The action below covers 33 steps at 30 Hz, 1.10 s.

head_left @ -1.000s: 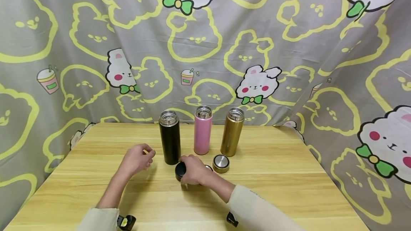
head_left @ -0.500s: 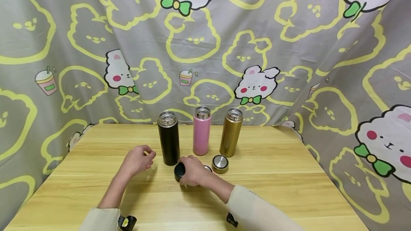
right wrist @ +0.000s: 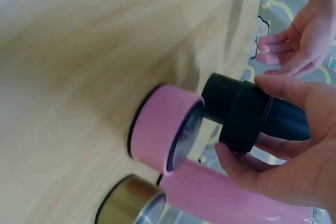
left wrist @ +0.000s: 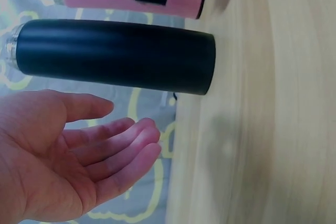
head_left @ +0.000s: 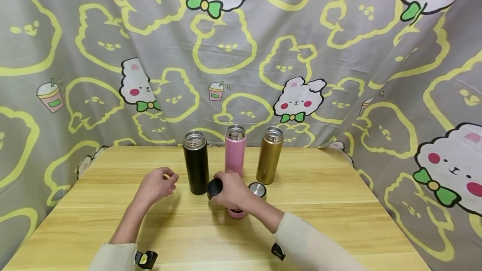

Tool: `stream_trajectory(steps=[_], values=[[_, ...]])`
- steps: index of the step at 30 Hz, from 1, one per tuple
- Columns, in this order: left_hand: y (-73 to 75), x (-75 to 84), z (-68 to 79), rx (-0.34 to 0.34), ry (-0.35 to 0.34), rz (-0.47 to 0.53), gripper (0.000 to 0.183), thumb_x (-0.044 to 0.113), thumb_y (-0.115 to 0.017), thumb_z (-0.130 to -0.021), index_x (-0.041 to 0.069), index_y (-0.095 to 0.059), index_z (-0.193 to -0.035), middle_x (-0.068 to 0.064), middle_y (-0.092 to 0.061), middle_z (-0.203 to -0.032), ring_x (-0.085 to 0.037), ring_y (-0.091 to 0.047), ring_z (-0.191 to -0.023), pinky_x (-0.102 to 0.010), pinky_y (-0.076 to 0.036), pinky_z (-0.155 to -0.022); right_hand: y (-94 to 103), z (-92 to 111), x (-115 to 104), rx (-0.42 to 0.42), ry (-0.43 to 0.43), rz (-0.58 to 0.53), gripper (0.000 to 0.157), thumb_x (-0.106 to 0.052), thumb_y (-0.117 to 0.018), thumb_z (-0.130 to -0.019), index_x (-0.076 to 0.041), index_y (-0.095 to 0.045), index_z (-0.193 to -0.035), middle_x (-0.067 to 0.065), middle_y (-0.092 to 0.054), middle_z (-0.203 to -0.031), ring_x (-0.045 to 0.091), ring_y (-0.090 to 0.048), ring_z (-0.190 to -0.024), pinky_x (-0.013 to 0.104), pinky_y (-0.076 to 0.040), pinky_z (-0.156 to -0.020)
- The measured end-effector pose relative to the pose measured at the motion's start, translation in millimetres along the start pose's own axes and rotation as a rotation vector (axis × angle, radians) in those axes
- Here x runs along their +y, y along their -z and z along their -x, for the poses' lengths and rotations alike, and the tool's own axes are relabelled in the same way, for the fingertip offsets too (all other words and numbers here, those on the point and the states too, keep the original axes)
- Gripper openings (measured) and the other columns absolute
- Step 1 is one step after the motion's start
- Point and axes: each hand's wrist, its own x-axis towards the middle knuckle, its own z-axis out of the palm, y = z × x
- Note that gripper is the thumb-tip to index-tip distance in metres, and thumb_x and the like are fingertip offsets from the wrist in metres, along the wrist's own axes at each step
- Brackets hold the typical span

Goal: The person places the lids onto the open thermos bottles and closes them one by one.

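My right hand (head_left: 231, 190) pinches a black bottle lid (right wrist: 245, 116) between thumb and fingers, raised off the table in front of the black bottle (head_left: 196, 166). The left hand (head_left: 157, 185) hovers left of that bottle, fingers loosely bent, holding nothing; in the left wrist view its palm (left wrist: 47, 156) faces the black bottle (left wrist: 115, 53) without touching it. A pink bottle (head_left: 235, 154) and a gold bottle (head_left: 269, 158) stand behind, all with steel mouths uncovered. The pink lid (right wrist: 163, 127) and gold lid (right wrist: 128, 200) lie on the table, partly hidden by my right arm in the head view.
The wooden table (head_left: 320, 221) reaches back to a grey curtain (head_left: 241, 53) with cartoon prints, which also hangs along both sides. Black camera mounts (head_left: 146, 259) sit at both sleeve cuffs.
My right hand has lifted the black lid off the table, moving slightly up and right. The pink lid now shows more beneath that hand. My left hand stays almost in place.
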Motion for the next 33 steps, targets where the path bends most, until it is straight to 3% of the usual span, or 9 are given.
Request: stream_trajectory(steps=[6, 16, 28, 33], values=[[6.1, 0.4, 0.5, 0.003, -0.008, 0.000, 0.024, 0.019, -0.056, -0.101, -0.003, -0.065, -0.106, -0.010, -0.072, -0.076, -0.017, -0.067, -0.065, -0.031, -0.047, -0.058, 15.4, 4, 7, 0.027, -0.038, 0.030, 0.061, -0.025, -0.087, -0.069, -0.005, -0.067, -0.123, 0.013, -0.067, -0.111, 0.025, -0.062, -0.100, 0.035, -0.054, -0.081], [11.6, -1.7, 2.5, 0.031, -0.019, -0.014, 0.027, 0.021, -0.055, -0.101, -0.003, -0.066, -0.106, -0.004, -0.071, -0.077, -0.018, -0.069, -0.068, -0.031, -0.048, -0.059, 36.0, 17, 28, 0.060, -0.081, 0.003, 0.050, -0.022, -0.086, -0.071, -0.008, -0.068, -0.116, 0.010, -0.066, -0.102, 0.022, -0.059, -0.092, 0.039, -0.054, -0.077], [17.4, -2.9, 1.4, 0.085, -0.046, -0.035, 0.028, 0.023, -0.056, -0.101, -0.002, -0.069, -0.105, -0.004, -0.074, -0.079, -0.017, -0.069, -0.072, -0.032, -0.049, -0.061, 41.9, 33, 59, 0.144, -0.138, 0.041, 0.058, -0.023, -0.092, -0.066, -0.005, -0.068, -0.116, 0.014, -0.066, -0.104, 0.025, -0.061, -0.092, 0.040, -0.055, -0.077], [18.4, 2.3, 2.5, 0.113, -0.072, -0.054, 0.029, 0.026, -0.058, -0.100, 0.000, -0.070, -0.107, -0.013, -0.074, -0.091, -0.024, -0.069, -0.081, -0.040, -0.051, -0.069, 44.7, 37, 67, 0.146, -0.164, 0.035, 0.059, -0.023, -0.092, -0.067, -0.004, -0.068, -0.117, 0.015, -0.065, -0.105, 0.026, -0.061, -0.092, 0.042, -0.055, -0.078]])
